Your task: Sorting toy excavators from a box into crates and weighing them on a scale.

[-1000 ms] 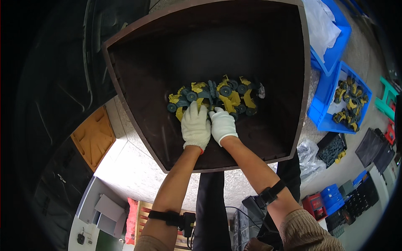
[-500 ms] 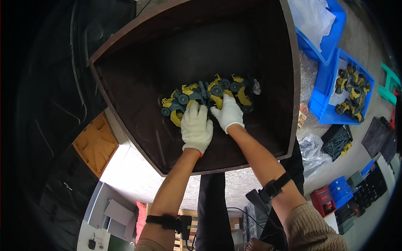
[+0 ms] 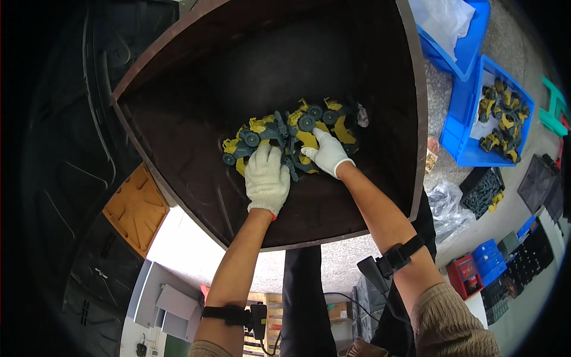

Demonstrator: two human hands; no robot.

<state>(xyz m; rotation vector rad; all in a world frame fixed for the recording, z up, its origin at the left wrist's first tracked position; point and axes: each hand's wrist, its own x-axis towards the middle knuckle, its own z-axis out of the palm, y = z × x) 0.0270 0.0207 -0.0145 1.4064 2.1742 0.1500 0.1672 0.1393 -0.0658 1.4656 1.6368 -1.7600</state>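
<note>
Inside a large dark brown bin (image 3: 196, 178) lies a heap of toy vehicle pieces (image 3: 278, 128), yellow and dark grey-green with black wheels. My left hand (image 3: 266, 181), in a cream knit glove, lies over the heap's near left side, fingers stretched out and their tips touching the pieces. On the right side, my right hand (image 3: 331, 154) wears a white glove; its thumb and forefinger are spread apart against a yellow piece (image 3: 309, 140). Neither hand visibly grips a piece, though some fingertips are partly hidden.
A crumpled clear scrap (image 3: 362, 116) lies right of the heap. Outside, to the right, a blue crate (image 3: 458, 140) holds several similar toy vehicles. Below it are a black tray (image 3: 476, 189) of dark parts and clear plastic bags (image 3: 445, 205). An orange plastic panel (image 3: 135, 208) stands at left.
My hands have moved apart, the left slightly left and down, the right slightly right. The heap has spread a little at its middle, showing more grey pieces between the hands.
</note>
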